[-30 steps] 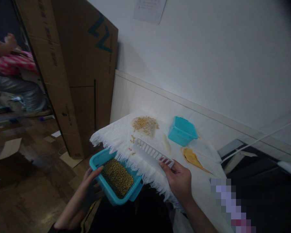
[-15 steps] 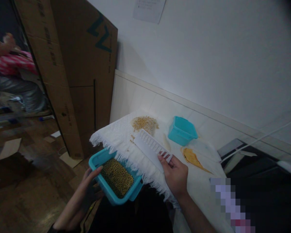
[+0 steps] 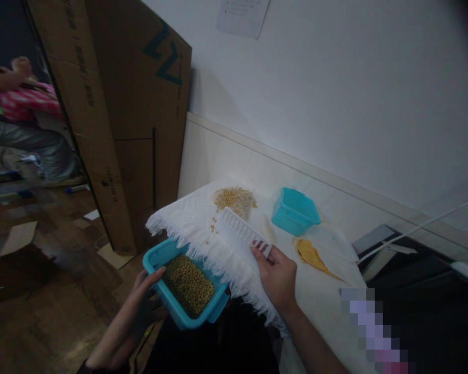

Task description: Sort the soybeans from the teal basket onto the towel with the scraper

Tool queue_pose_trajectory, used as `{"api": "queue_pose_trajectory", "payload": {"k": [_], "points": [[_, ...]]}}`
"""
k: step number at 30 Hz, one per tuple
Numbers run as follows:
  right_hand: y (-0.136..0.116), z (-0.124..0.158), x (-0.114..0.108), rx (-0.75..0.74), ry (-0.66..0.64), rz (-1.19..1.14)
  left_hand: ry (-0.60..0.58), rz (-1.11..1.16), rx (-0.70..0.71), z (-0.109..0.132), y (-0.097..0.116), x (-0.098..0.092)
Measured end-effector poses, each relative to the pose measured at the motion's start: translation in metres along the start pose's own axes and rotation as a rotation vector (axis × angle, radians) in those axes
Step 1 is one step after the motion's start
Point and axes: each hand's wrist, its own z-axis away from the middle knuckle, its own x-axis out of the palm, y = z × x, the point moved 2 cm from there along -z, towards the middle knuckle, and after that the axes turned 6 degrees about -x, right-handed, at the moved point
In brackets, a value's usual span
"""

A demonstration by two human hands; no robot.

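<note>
My left hand [image 3: 146, 293] is closed on the near-left rim of a teal plastic container [image 3: 174, 307], thumb over the edge. Greenish-yellow beans [image 3: 190, 283] lie inside it, and it sits just under the fringed edge of a white cloth [image 3: 195, 213]. In my right hand [image 3: 278, 275], a flat white plastic piece with a row of slots [image 3: 236, 234] is pinched by one end, tilted low over the cloth. Beyond its far end lies a heap of pale yellow beans [image 3: 234, 198], with a few loose ones nearer the edge.
A second teal container [image 3: 295, 212] stands on the table near the wall, beside a flat yellow-orange item [image 3: 310, 253]. A tall cardboard box [image 3: 140, 104] rises on the left. At right are a white cable [image 3: 417, 219] and a dark surface. Another person [image 3: 35, 119] sits far left.
My right hand has drawn slightly left and toward me with the slotted white piece. The left hand and its container stay about where they were.
</note>
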Motion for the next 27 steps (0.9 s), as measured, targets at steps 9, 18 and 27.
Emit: {"api": "queue_pose_trajectory", "payload": {"k": [9,18,27], "points": [[-0.005,0.001,0.002,0.015,0.002,-0.017,-0.075,0.01,0.045,0.003,0.005,-0.007],[-0.012,0.004,0.011,-0.04,-0.04,-0.052,0.022,0.025,0.023,-0.007,0.015,-0.011],[-0.01,-0.006,0.022,-0.074,-0.08,-0.039,-0.033,0.009,0.045,-0.004,0.013,-0.013]]}}
